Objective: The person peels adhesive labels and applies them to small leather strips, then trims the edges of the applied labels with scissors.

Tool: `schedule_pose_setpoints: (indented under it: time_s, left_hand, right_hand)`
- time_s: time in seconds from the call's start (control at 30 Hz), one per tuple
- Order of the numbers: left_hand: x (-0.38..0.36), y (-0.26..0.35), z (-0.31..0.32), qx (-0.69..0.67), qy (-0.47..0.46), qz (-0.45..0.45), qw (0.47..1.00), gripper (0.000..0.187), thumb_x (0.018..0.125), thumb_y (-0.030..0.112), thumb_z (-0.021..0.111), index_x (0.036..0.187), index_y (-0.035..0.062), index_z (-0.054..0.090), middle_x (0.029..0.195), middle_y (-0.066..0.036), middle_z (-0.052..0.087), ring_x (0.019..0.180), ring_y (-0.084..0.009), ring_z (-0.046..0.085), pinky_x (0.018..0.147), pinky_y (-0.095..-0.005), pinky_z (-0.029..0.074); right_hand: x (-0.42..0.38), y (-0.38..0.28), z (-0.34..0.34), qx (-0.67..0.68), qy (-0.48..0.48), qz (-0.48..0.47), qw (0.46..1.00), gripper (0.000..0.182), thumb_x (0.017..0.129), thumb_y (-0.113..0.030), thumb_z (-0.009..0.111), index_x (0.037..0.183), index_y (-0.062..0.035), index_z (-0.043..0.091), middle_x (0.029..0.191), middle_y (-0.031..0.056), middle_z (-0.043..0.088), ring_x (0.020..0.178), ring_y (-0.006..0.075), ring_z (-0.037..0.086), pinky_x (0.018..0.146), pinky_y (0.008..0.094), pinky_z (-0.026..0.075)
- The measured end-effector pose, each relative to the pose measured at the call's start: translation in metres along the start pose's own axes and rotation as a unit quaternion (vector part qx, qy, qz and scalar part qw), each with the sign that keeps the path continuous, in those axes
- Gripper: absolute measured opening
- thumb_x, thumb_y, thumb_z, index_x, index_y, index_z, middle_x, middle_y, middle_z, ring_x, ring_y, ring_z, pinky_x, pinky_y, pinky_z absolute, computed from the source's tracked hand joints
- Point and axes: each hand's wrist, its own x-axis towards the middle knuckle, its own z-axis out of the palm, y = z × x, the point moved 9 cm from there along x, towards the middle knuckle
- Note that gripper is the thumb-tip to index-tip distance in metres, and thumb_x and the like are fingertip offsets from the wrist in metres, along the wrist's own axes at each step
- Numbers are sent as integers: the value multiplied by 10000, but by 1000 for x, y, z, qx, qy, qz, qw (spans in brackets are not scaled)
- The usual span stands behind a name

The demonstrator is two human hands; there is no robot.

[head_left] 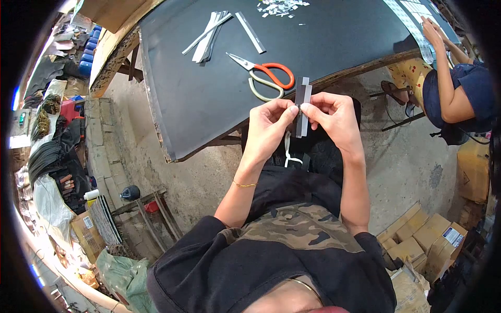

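Observation:
Both my hands meet over my lap, just off the table's front edge. My left hand and my right hand pinch a small bundle of dark and light grey strips between thumbs and fingers. The strips stand roughly lengthwise away from me, their ends uneven. Close beyond my left hand lie scissors with one orange and one pale handle loop, blades pointing away to the left. Farther back are a crossed pile of white and grey strips and a single strip.
The dark-topped table has a rough wooden edge. Small white cut pieces are scattered at its far side. A co-worker sits at the right, hands on a patterned sheet. Cardboard boxes stand lower right; a wooden frame stands left.

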Motion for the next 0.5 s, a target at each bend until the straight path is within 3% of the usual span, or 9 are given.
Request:
schedule_pose_setpoints:
  time_s: [0.37, 0.43, 0.5]
  left_hand:
    - [1, -4, 7, -11, -8, -7, 1000, 110, 875, 92, 617, 862, -16, 635, 748, 20, 596, 651, -24, 498, 570, -178, 394]
    - [1, -6, 7, -23, -18, -16, 999, 72, 862, 51, 635, 881, -19, 635, 829, 1, 616, 721, -46, 539, 647, -187, 442]
    - [1, -3, 8, -21, -14, -18, 1000, 66, 863, 48, 631, 878, -16, 636, 821, 2, 615, 717, -47, 538, 643, -189, 443]
  right_hand:
    - [-4, 3, -9, 19, 20, -5, 1000, 156, 814, -80, 678, 925, 30, 676, 708, 38, 646, 566, 55, 552, 513, 198, 450]
    - [-4, 2, -9, 19, 23, -4, 1000, 160, 813, -81, 679, 926, 32, 676, 708, 37, 647, 562, 55, 550, 509, 198, 447]
    - [-4, 3, -9, 18, 24, -2, 1000, 163, 813, -83, 681, 927, 33, 676, 708, 36, 647, 557, 55, 549, 504, 198, 444]
